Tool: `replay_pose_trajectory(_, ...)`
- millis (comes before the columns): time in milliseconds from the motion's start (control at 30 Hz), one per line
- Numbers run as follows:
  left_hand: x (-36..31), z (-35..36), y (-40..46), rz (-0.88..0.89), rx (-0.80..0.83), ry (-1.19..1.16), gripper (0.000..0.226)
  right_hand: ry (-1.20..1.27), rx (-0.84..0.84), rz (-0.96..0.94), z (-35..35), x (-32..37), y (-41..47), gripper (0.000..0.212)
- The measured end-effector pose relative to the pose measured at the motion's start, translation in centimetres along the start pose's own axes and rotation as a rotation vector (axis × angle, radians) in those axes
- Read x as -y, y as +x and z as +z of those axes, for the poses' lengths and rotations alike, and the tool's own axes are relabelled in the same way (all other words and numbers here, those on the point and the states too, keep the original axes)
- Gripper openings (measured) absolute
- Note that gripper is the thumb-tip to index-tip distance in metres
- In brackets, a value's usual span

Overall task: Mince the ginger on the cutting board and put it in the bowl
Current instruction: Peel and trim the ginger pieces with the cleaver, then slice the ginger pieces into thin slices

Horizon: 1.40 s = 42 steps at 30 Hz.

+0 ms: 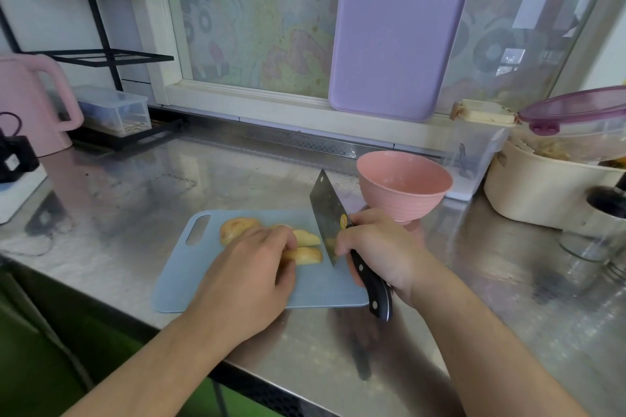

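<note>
Stainless steel counter [474,298] fills the scene below a window whose panes bear faded cartoon drawings, with a lilac board [403,27] leaning upright against the glass. On the steel lies a pale blue cutting board [189,278], its handle slot at the far left corner. A pink kettle [30,105] stands at the far left of the counter, and a cream tub [542,186] with a purple lid tilted above it sits at the far right. A pink bowl [404,186] stands on its foot just beyond the board's far right corner. The left hand [250,274] lies over the ginger [306,247] in the middle of the board, fingers curled down onto the pieces and pinning them; one knobbly piece shows beyond the knuckles and two cut pieces stick out to the right. The right hand [379,247] is wrapped around the black riveted handle of a cleaver [327,213], whose broad blade stands on edge, its cutting edge on the board just right of the cut pieces.
</note>
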<state>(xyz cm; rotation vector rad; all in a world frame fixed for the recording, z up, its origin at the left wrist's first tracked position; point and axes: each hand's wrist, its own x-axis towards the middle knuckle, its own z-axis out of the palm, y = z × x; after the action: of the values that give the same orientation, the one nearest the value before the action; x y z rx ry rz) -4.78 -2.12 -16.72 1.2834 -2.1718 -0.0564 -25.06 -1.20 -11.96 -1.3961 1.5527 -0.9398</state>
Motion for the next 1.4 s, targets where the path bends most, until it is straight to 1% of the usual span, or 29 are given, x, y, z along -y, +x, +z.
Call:
replay_pose_trajectory(67,0.1,-0.1,0.3,-0.046,-0.003,-0.047,0.001,0.008,-0.015,-0.004,-0.3,0.1,0.0,0.019)
replay_pose_trajectory(133,0.5,-0.3,1.1,-0.092,-0.037,-0.078,0.005,0.004,-0.023,0.0,-0.4,0.1,0.1,0.026)
replay_pose_trajectory(167,0.8,-0.6,1.8,-0.108,-0.052,-0.065,0.007,-0.001,-0.018,0.002,-0.3,0.1,0.1,0.026)
replay_pose_trajectory(200,1.2,-0.8,2.6,-0.113,-0.055,-0.036,0.009,-0.004,-0.009,0.002,-0.2,0.1,0.1,0.02)
replay_pose_trajectory(267,1.7,-1.1,4.3,-0.105,0.01,0.083,0.018,-0.014,-0.005,0.004,0.0,0.1,0.1,0.012)
replay_pose_trajectory(367,1.5,-1.1,6.2,-0.118,0.182,0.287,0.031,-0.015,-0.018,0.013,-0.1,0.1,0.1,0.014)
replay_pose_trajectory(400,1.3,-1.0,6.6,-0.13,0.224,0.313,0.035,-0.01,-0.02,0.012,-0.1,0.2,0.1,0.016)
replay_pose_trajectory(467,1.2,-0.6,7.0,-0.139,0.255,0.329,0.038,0.007,-0.022,0.009,-0.1,0.3,0.1,0.02)
replay_pose_trajectory(600,1.4,-0.4,7.5,-0.175,0.305,0.229,0.03,0.01,-0.017,0.007,-0.1,0.2,0.3,0.032)
replay_pose_trajectory(733,1.0,-0.4,7.4,-0.166,0.324,0.176,0.017,0.011,-0.018,0.012,-0.1,-0.1,0.2,0.022)
replay_pose_trajectory(833,1.1,-0.4,7.4,-0.149,0.249,0.185,0.01,0.02,-0.022,0.006,0.0,0.0,0.2,0.016)
replay_pose_trajectory(900,1.0,-0.3,7.6,-0.108,0.167,0.203,0.011,0.027,-0.026,0.007,0.0,0.0,0.3,0.022)
replay_pose_trajectory(967,0.8,-0.1,7.9,-0.091,0.139,0.198,0.012,0.027,-0.027,0.007,-0.1,-0.1,0.3,0.025)
replay_pose_trajectory(1133,0.0,0.0,8.7,-0.17,0.337,0.216,0.015,0.011,-0.019,0.003,-0.1,-0.1,0.4,0.005)
replay_pose_trajectory(1233,-0.1,-0.2,9.0,-0.211,0.396,0.188,0.018,0.006,-0.021,0.004,-0.2,-0.2,0.5,0.006)
replay_pose_trajectory(1333,-0.3,-0.2,9.0,-0.216,0.396,0.198,0.02,0.006,-0.016,0.005,-0.1,-0.2,0.5,0.005)
replay_pose_trajectory(1400,-0.4,-0.1,9.1,-0.194,0.33,0.222,0.017,0.003,-0.015,0.007,-0.1,-0.2,0.5,0.006)
